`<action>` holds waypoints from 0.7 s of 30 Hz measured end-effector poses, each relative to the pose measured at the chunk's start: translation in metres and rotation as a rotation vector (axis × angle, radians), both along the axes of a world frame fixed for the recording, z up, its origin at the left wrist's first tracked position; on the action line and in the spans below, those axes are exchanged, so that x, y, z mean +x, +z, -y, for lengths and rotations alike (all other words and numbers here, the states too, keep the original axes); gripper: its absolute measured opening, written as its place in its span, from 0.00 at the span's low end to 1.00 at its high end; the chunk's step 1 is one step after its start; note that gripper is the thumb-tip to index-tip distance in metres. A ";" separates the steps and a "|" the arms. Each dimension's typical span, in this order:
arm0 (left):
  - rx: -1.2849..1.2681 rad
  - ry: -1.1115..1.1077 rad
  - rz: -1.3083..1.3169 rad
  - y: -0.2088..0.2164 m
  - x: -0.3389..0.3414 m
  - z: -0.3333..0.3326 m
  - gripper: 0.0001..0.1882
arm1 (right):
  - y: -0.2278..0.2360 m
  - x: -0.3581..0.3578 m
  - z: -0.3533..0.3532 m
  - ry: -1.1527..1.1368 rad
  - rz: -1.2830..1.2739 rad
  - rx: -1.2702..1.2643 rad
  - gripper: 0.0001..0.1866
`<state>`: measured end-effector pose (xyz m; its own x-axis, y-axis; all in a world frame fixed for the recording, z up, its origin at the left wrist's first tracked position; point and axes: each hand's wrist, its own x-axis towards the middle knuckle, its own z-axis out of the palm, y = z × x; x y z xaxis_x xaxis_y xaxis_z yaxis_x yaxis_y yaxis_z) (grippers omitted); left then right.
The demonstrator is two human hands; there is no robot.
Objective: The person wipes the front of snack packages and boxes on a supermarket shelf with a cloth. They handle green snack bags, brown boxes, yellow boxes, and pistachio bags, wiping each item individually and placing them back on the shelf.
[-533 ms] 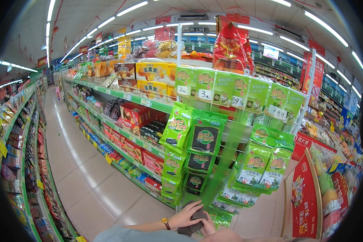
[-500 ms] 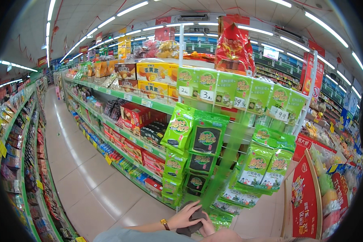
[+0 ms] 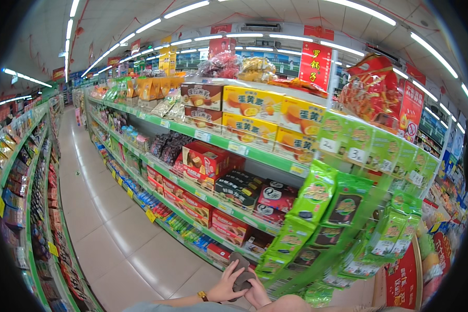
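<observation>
1. Dark grey, soft-looking cloth-like bundle [image 3: 242, 281]: we have it between both hands, low in view, in front of the shelf end. Exactly what it is, we cannot tell.
2. Our left hand [image 3: 223, 288] grasps it from the left, fingers bent over it; our right hand [image 3: 257, 294] grips it from the right.
3. We judge it light, limp, neither slippery nor fragile; a broad hold on its two sides should suit it.
4. Beyond it, green-edged shelves [image 3: 268, 157] carry closed yellow cardboard boxes [image 3: 249, 101] and a red cardboard carton [image 3: 205, 160]; we cannot see inside either.
5. Shiny green plastic packets [image 3: 315, 191] hang at the shelf end, their contents hidden from us.
</observation>
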<state>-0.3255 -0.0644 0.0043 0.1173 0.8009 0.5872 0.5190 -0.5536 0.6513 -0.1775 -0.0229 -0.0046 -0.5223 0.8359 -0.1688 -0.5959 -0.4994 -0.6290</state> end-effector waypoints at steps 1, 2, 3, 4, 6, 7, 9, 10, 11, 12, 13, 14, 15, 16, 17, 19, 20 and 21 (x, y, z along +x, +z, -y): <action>-0.013 -0.002 0.031 0.002 -0.019 0.003 0.43 | 0.000 -0.020 0.002 0.020 -0.033 0.020 0.26; -0.022 0.031 0.023 0.005 -0.038 0.005 0.40 | -0.004 -0.041 0.000 0.020 -0.031 0.004 0.27; -0.039 0.037 0.009 0.006 -0.057 0.005 0.39 | -0.006 -0.059 0.000 0.036 -0.059 0.009 0.27; -0.058 0.030 -0.006 0.005 -0.074 0.001 0.38 | -0.005 -0.073 -0.002 0.037 -0.088 0.013 0.28; -0.082 0.009 -0.057 0.019 -0.108 -0.008 0.35 | 0.006 -0.101 -0.005 0.038 -0.128 0.042 0.29; -0.093 0.009 -0.120 0.028 -0.123 -0.014 0.34 | 0.005 -0.111 -0.007 0.030 -0.158 0.010 0.31; -0.007 -0.015 -0.321 0.060 -0.157 -0.025 0.34 | 0.018 -0.133 -0.010 0.063 -0.136 0.070 0.34; 0.029 -0.028 -0.416 0.064 -0.173 -0.039 0.36 | 0.032 -0.147 -0.013 0.030 -0.096 0.098 0.35; 0.055 -0.033 -0.531 0.080 -0.181 -0.046 0.36 | 0.036 -0.152 -0.014 -0.002 -0.092 0.103 0.36; 0.092 -0.024 -0.605 0.093 -0.189 -0.053 0.35 | 0.040 -0.159 -0.019 0.011 -0.106 0.147 0.36; 0.150 -0.031 -0.658 0.107 -0.194 -0.056 0.32 | 0.048 -0.161 -0.018 -0.009 -0.080 0.126 0.36; 0.233 0.009 -0.720 0.117 -0.205 -0.055 0.28 | 0.055 -0.169 -0.020 0.032 -0.055 0.156 0.37; 0.300 0.044 -0.759 0.124 -0.212 -0.056 0.26 | 0.061 -0.175 -0.021 0.054 -0.039 0.202 0.37; 0.319 0.040 -0.798 0.130 -0.217 -0.062 0.25 | 0.064 -0.178 -0.026 0.055 -0.031 0.213 0.37; 0.337 0.037 -0.837 0.131 -0.219 -0.066 0.25 | 0.065 -0.181 -0.028 0.057 -0.023 0.226 0.37; 0.360 0.027 -0.834 0.125 -0.221 -0.082 0.24 | 0.067 -0.186 -0.039 0.046 0.002 0.238 0.40; 0.371 0.026 -0.832 0.122 -0.222 -0.089 0.23 | 0.067 -0.188 -0.045 0.045 0.009 0.238 0.40; 0.371 0.014 -0.832 0.124 -0.225 -0.097 0.23 | 0.066 -0.192 -0.052 0.035 0.010 0.238 0.41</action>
<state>-0.5500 0.0325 0.1279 0.6106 0.5820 0.5371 0.7498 -0.6433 -0.1552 -0.3697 0.0293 0.0611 -0.5508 0.8343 0.0254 -0.5742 -0.3566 -0.7370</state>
